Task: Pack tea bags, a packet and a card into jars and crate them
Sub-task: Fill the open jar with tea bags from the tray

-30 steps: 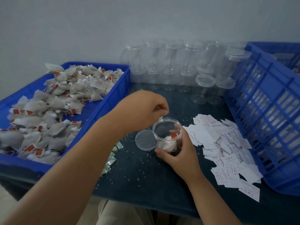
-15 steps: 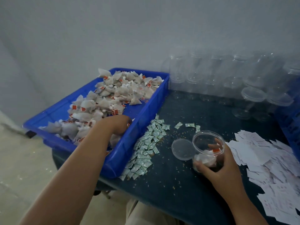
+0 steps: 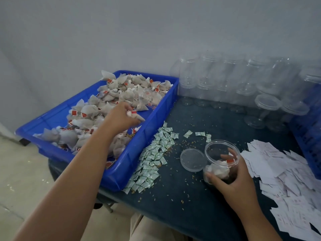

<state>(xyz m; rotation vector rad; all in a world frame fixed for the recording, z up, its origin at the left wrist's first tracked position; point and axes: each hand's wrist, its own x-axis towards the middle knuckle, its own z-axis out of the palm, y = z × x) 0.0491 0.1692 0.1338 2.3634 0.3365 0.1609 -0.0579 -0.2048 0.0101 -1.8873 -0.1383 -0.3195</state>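
The right hand (image 3: pixel 231 179) is wrapping its fingers round the open jar (image 3: pixel 221 147), steadying it upright on the tabletop (image 3: pixel 173 197) so the mouth is facing up for one-handed loading; a few tea bags (image 3: pixel 217 168) are already sitting in its bottom; the lid (image 3: pixel 192 160) is lying flat just left of the jar, out of the way yet close enough to cap it; well left of the jar, the left hand (image 3: pixel 121 118) is reaching into the blue tray (image 3: pixel 139 153), its fingers closing on a tea bag (image 3: pixel 137 117) with a red tag, by my reading to carry it across; the green packets (image 3: pixel 156 153) are lying scattered to the jar's left, between it and the tray; the white cards (image 3: pixel 278 171) are spreading just right of the jar, both kept near because each jar is needing one; behind the jar the empty jars (image 3: pixel 225 80) are waiting along the wall; the blue crate (image 3: pixel 309 136) is standing far right of the jar, presumably for finished ones.
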